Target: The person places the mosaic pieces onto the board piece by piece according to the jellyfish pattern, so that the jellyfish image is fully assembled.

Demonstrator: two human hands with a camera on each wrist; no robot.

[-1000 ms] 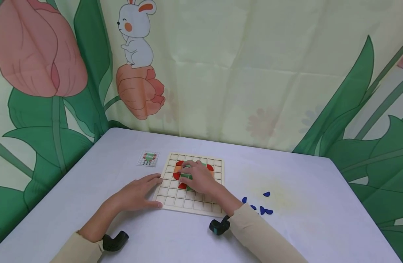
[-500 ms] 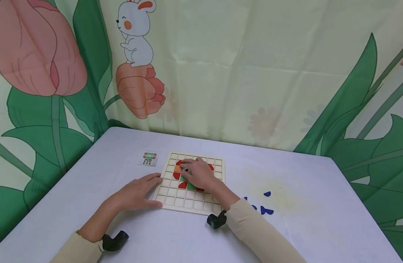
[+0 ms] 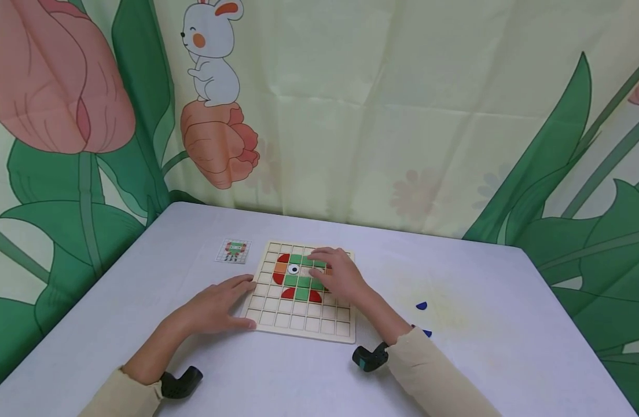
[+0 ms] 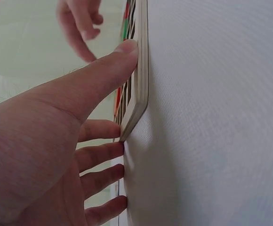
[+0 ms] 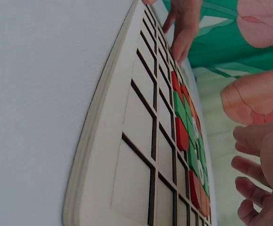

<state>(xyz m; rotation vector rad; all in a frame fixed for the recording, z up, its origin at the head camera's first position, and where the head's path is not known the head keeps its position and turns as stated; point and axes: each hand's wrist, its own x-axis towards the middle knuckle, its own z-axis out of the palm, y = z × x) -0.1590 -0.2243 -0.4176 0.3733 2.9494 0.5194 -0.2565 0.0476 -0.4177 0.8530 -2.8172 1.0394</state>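
Note:
A wooden grid board lies on the table, partly filled with flat coloured pieces. Green tiles, red rounded pieces, an orange tile and an eye tile show in its cells. My left hand steadies the board's left side, its thumb on the near rim and its fingertips along the edge. Above the right part of the pattern is my right hand, fingers loosely bent; in the right wrist view this hand holds nothing. It hides some pieces in the head view.
Left of the board's far corner lies a small printed card with a gridded figure. Dark blue half-round pieces lie on the white tablecloth to the right, some behind my right sleeve. A patterned curtain hangs behind the table.
My right hand has moved right across the pattern, uncovering the left eye tile and the green tiles. My right sleeve now covers more of the blue pieces. The left hand stays in place.

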